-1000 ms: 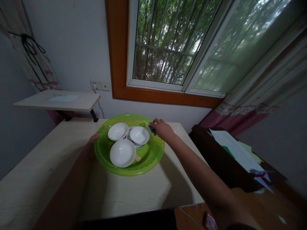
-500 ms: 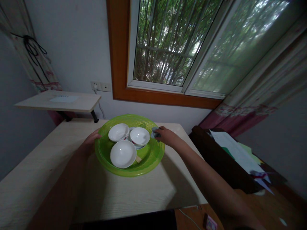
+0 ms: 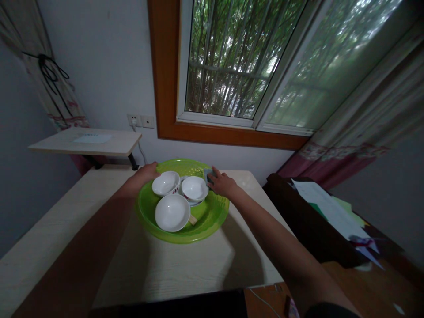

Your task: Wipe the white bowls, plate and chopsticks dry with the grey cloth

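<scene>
"Where's the cloth [image 3: 207, 173]?"
"Pinched in the right grip [image 3: 223, 182], at the basin [image 3: 210, 218] rim near the surface's [image 3: 185, 267] back edge. Left grip [image 3: 145, 173] opposite, closure unclear."
"Writing?"
"Paper [image 3: 92, 138], illegible."

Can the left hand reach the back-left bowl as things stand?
Probably yes: the left hand is at the edge of the green basin, close to the back-left bowl, with nothing visible between them.

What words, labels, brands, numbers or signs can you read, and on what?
No text is readable.
Paper on the raised shelf: bluish marks, too blurred to read.
Back left bowl: reddish marks, too small to make out.
Green basin: no lettering visible.
Papers at right: no legible writing.
</scene>
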{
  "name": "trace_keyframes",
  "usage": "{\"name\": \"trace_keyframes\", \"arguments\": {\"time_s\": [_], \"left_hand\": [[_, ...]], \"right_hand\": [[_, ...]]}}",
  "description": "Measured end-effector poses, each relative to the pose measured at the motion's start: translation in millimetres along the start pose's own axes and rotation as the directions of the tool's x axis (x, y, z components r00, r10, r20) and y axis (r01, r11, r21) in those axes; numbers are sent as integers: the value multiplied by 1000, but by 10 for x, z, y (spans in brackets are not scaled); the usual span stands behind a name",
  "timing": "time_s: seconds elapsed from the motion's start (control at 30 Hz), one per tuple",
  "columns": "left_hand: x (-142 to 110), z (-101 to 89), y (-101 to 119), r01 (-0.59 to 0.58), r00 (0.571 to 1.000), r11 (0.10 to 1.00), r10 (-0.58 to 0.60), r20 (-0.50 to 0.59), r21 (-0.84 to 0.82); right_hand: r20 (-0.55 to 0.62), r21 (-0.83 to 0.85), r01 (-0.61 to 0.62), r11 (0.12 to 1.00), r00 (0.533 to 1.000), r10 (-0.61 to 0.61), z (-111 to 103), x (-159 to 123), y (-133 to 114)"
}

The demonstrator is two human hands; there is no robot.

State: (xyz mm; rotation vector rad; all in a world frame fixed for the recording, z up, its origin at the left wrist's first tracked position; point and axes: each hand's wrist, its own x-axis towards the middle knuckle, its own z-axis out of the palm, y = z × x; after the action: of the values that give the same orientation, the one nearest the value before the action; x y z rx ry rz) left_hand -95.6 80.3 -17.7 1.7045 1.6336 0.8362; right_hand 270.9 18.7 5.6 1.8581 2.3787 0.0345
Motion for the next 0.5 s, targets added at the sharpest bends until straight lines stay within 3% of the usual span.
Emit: {"name": "trace_keyframes", "arguments": {"time_s": [0.07, 0.13, 0.5], "left_hand": [[80, 28, -13, 23, 1000, 981, -22, -9, 195], [124, 40, -42, 12, 1000, 962, -14, 6, 273], [49, 15, -30, 11, 1000, 968, -17, 21, 250]], "right_hand": [[-35, -8, 15, 1000, 999, -15, 9, 29, -11], [-54, -25, 22, 999, 998, -23, 28, 32, -3], [29, 27, 8, 1000, 1000, -9, 91, -327, 101]]}}
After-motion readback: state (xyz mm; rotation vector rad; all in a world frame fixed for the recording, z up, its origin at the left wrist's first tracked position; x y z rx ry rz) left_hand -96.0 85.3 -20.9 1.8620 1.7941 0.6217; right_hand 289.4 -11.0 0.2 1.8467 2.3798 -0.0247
